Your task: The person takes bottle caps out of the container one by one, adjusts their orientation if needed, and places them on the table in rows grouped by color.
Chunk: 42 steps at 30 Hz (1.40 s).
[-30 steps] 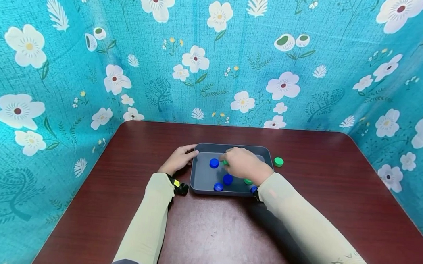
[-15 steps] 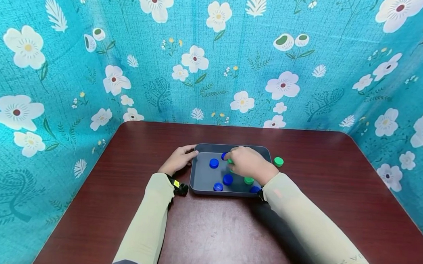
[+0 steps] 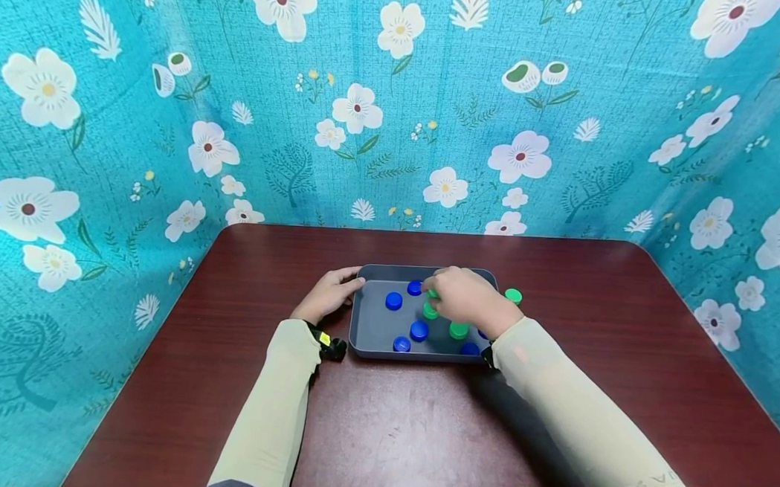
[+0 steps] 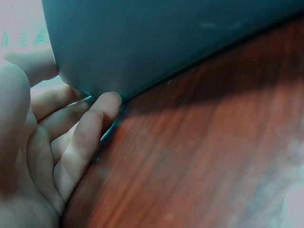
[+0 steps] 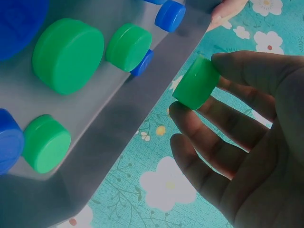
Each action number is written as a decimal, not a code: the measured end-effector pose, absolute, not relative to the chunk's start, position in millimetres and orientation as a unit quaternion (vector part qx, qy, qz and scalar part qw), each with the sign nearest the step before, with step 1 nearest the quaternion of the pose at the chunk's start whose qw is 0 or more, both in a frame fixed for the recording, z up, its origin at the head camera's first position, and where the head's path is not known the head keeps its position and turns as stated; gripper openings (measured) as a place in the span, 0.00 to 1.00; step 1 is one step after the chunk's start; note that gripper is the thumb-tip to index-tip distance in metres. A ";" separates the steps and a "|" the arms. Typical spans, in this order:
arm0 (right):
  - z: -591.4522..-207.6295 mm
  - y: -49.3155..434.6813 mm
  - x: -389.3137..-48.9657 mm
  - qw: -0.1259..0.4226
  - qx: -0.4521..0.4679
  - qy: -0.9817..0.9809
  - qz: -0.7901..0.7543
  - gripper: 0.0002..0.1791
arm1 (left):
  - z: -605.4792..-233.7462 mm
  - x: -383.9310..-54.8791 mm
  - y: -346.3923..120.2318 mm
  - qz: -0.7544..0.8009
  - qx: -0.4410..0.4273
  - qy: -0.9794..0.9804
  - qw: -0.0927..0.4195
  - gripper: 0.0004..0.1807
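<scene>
1. The right hand (image 3: 469, 297) is partly closed: it pinches one green cap (image 5: 195, 84) between the thumb and the fingers, and the lowest finger is bent, apart from the cap
2. This held cap is in the air, above the far part of the grey tray (image 3: 375, 321)
3. The left hand (image 3: 325, 295) grips the tray at its left side, near the far corner, with the thumb on the rim and the fingers bent against the outer wall
4. Blue caps (image 3: 419, 330) inside the tray: six, of which one is partly covered by the right hand
5. Loose green caps (image 5: 68, 56) inside the tray: three, counted in the right wrist view
6. One more green cap (image 3: 513, 296) lies on the brown table (image 3: 378, 436), just right of the tray
</scene>
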State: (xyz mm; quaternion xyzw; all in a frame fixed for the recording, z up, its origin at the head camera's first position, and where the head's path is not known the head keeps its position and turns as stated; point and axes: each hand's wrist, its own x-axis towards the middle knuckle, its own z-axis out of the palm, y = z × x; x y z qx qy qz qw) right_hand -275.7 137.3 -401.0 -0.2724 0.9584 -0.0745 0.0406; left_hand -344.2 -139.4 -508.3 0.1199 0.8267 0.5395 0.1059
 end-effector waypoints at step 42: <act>-406.4 188.8 -284.2 0.025 -0.212 0.974 -0.076 0.16 | -513.0 -346.0 -138.8 0.543 0.112 0.825 0.112 0.24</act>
